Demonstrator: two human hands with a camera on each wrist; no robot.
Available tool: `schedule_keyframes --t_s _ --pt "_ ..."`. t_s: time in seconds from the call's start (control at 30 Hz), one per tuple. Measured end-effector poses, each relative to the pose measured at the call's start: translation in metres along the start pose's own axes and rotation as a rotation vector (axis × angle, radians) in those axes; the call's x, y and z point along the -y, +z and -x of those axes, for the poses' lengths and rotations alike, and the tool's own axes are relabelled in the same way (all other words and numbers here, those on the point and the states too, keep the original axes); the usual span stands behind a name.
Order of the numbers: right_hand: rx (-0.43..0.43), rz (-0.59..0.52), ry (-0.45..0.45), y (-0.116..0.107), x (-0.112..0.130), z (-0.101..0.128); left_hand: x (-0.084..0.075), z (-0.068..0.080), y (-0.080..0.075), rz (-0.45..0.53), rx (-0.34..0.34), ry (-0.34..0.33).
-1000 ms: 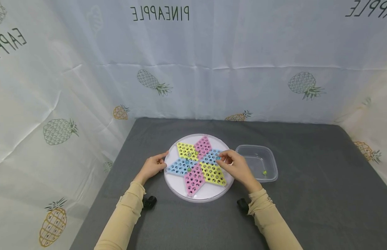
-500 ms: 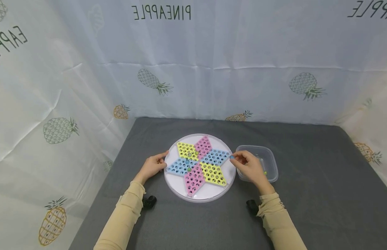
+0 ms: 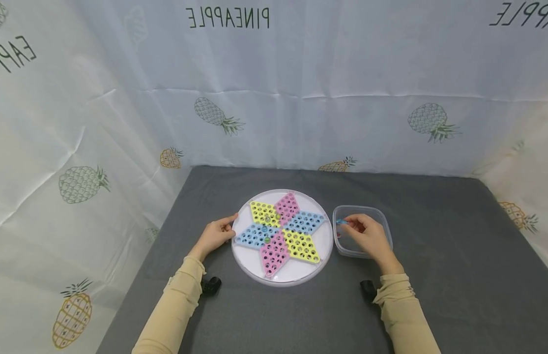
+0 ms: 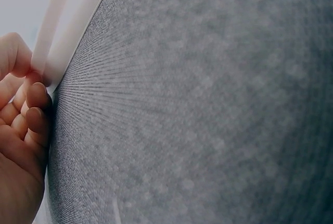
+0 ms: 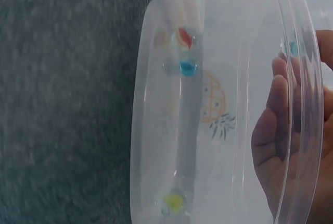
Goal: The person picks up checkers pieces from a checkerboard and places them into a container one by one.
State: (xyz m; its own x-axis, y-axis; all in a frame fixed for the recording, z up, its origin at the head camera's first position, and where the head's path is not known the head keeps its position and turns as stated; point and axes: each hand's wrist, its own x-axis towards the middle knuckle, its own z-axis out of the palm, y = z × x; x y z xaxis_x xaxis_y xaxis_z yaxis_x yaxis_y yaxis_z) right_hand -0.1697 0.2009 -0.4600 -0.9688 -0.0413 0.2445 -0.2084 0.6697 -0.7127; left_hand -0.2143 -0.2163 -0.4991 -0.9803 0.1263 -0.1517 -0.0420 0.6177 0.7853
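A round white Chinese checkers board with a pink, yellow and blue star lies on the table, with several marbles in its holes. My left hand holds the board's left rim between thumb and fingers; other fingers curl beside the rim in the left wrist view. My right hand is over the clear plastic box, pinching a bluish marble at its fingertips. Through the box wall, the right wrist view shows a red-and-yellow marble, a blue marble and a yellow marble inside.
The box stands close by the board's right rim on a grey tablecloth. Behind the table hangs a white curtain with pineapple prints. A black device sits under each wrist.
My right hand has moved right, from the board's blue point past the rim to over the box, carrying the bluish marble. My left hand has stayed at the board's rim.
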Motion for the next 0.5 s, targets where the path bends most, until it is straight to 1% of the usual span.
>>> schedule_keyframes --t_s 0.2,0.5 --pt "0.054 0.034 0.016 -0.0025 -0.0021 0.0022 0.0018 -0.0008 0.0001 -0.011 0.008 0.014" --pt "0.068 0.006 0.01 -0.0035 -0.0016 0.0019 0.0008 -0.001 0.0002 0.008 0.003 -0.004"
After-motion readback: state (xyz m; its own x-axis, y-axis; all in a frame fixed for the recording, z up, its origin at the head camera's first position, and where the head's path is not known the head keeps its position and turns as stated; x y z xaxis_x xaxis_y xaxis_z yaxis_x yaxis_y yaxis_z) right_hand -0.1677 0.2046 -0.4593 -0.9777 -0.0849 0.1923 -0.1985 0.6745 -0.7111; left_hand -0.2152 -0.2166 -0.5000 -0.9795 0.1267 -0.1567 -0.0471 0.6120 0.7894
